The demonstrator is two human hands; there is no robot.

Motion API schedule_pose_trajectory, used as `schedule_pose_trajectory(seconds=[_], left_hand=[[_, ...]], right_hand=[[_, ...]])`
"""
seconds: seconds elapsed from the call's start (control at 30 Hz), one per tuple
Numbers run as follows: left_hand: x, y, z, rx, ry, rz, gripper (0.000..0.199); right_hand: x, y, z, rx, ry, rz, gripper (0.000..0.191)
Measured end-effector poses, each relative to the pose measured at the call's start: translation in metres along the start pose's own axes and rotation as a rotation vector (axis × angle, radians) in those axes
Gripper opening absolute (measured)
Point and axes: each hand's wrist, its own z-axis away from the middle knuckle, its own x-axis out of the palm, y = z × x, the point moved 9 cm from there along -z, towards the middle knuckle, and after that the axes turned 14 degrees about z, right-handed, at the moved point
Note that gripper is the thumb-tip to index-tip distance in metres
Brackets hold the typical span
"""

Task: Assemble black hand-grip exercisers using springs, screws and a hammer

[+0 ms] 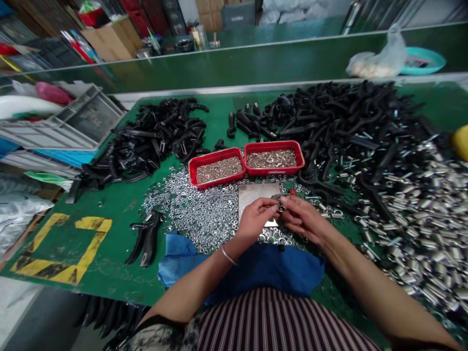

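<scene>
Above a flat metal plate [250, 195], my left hand [256, 219] and my right hand [302, 219] meet fingertip to fingertip. My left thumb and fingers pinch a small metal ring [281, 208] from its left side. The fingers of my right hand are curled closed right beside it, around a greyish piece [278, 197] that is mostly hidden and too small to name. A red tip [293, 192] shows just behind my right hand. Loose nuts [204, 214] lie left of the plate, and larger rings [276, 237] lie below it.
Two red trays [216, 184] of small metal parts stand behind the plate. Black handles lie in a left pile [161, 129] and a right pile [340, 112]. Metal sleeves [431, 234] cover the right side. An assembled black hand grip [146, 241] and blue cloth [256, 268] lie near me.
</scene>
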Motion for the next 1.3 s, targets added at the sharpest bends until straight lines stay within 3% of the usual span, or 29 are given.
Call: schedule_pose_trajectory(seconds=[0.23,0.33,0.4,0.5,0.57,0.67,0.73,0.77,0.87,0.93,1.0,1.13,1.23,1.3], left_hand=[[0.005,0.009,0.006,0.029,-0.087,-0.078,0.026],[0.002,0.028,0.01,0.202,-0.123,-0.266,0.021],[0.006,0.045,0.019,0.426,-0.17,-0.489,0.017],[0.019,0.059,0.038,0.729,-0.246,-0.753,0.018],[0.021,0.065,0.046,0.823,-0.233,-0.79,0.019],[0.012,0.083,0.046,0.822,-0.24,-0.801,0.02],[-0.011,0.107,0.032,0.775,-0.221,-0.871,0.022],[-0.032,0.124,0.02,0.747,-0.162,-0.934,0.023],[-0.12,0.193,-0.026,0.691,0.281,-1.181,0.023],[-0.163,0.216,-0.07,0.514,0.352,-1.424,0.026],[-0.19,0.225,-0.112,0.33,0.383,-1.649,0.027],[-0.203,0.221,-0.164,0.137,0.466,-1.775,0.03],[-0.2,0.221,-0.175,0.104,0.456,-1.747,0.031],[-0.198,0.234,-0.169,0.153,0.458,-1.724,0.035]], right_hand=[[0.004,0.017,-0.003,0.131,-0.071,-0.274,0.033],[0.005,0.017,0.003,0.132,-0.096,-0.222,0.027],[0.002,0.011,0.007,0.065,-0.05,-0.079,0.026],[-0.007,-0.013,0.011,-0.151,0.136,0.224,0.026],[-0.005,-0.028,0.01,-0.266,0.205,0.349,0.024],[0.005,-0.043,0.004,-0.323,0.165,0.375,0.022],[0.008,-0.055,0.006,-0.356,0.162,0.415,0.023],[0.007,-0.06,0.009,-0.372,0.178,0.463,0.024],[0.007,-0.065,0.016,-0.365,0.213,0.654,0.028],[0.011,-0.057,0.015,-0.327,0.19,0.713,0.028],[0.018,-0.044,0.009,-0.283,0.153,0.691,0.029],[0.023,-0.024,-0.005,-0.227,0.171,0.592,0.032],[0.009,-0.021,-0.007,-0.238,0.252,0.541,0.031],[-0.007,-0.021,-0.002,-0.259,0.328,0.461,0.03]])
